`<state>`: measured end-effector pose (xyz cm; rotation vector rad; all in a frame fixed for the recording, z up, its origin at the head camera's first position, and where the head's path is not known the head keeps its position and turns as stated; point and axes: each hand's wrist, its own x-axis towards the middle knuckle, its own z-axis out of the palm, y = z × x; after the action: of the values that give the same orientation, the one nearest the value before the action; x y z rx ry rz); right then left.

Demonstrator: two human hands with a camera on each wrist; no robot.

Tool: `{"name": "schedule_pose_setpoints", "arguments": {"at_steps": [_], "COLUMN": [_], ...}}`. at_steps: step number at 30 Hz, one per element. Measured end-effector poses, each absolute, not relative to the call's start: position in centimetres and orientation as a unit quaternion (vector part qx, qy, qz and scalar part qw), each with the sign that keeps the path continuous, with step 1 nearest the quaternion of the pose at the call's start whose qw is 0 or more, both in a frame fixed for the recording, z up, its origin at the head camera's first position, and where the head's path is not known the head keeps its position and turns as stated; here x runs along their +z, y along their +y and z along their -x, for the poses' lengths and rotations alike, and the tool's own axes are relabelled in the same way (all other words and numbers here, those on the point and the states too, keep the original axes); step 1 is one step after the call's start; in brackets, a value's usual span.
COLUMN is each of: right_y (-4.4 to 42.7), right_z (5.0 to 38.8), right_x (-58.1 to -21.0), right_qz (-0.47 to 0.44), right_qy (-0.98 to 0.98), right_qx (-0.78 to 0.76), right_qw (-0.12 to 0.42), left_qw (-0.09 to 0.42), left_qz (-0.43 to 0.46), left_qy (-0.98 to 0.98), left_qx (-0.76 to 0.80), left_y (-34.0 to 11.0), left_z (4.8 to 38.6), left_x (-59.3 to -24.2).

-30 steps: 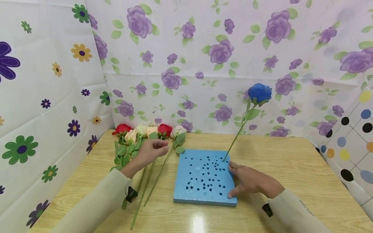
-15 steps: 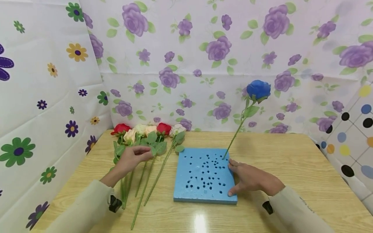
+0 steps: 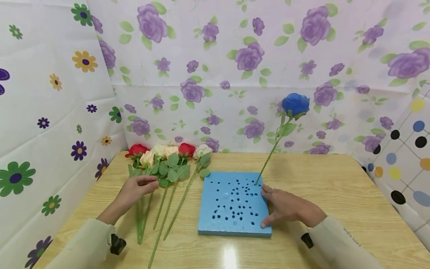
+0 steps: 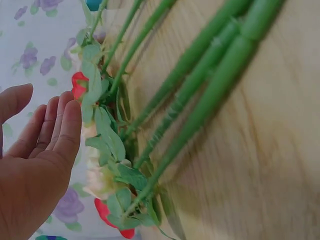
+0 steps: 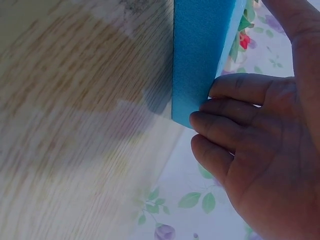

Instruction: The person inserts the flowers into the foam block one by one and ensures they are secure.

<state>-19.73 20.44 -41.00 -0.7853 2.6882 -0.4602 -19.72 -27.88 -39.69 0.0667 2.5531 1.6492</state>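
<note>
Blue block (image 3: 231, 225), holed: on counter (image 3: 319, 179), right hand (image 3: 289, 205) relaxed against its side. Blue flower (image 3: 295, 104): leaning, bottom end hidden inside block. Left hand (image 3: 132, 190): loose, holding nothing; partly hides some laid flowers (image 3: 173, 160).

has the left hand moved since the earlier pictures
Yes. In the head view, the left hand has moved left, farther from the blue block, and a little nearer the person.

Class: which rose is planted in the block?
The blue rose, leaning from the block near its far right corner; the other roses lie on the table.
</note>
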Motion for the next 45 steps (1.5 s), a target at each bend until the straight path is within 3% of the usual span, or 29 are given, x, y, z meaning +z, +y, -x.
{"name": "schedule_pose_setpoints", "arguments": {"at_steps": [45], "right_y": [20.4], "right_z": [19.5], "right_x": [-40.7], "right_qz": [0.280], "right_qy": [0.933], "right_qx": [-0.168], "right_qw": [0.151], "left_qw": [0.085], "left_qz": [0.081], "left_qy": [0.881], "left_qx": [0.458], "left_y": [-34.3], "left_z": [18.9], "left_x": [-41.9]}}
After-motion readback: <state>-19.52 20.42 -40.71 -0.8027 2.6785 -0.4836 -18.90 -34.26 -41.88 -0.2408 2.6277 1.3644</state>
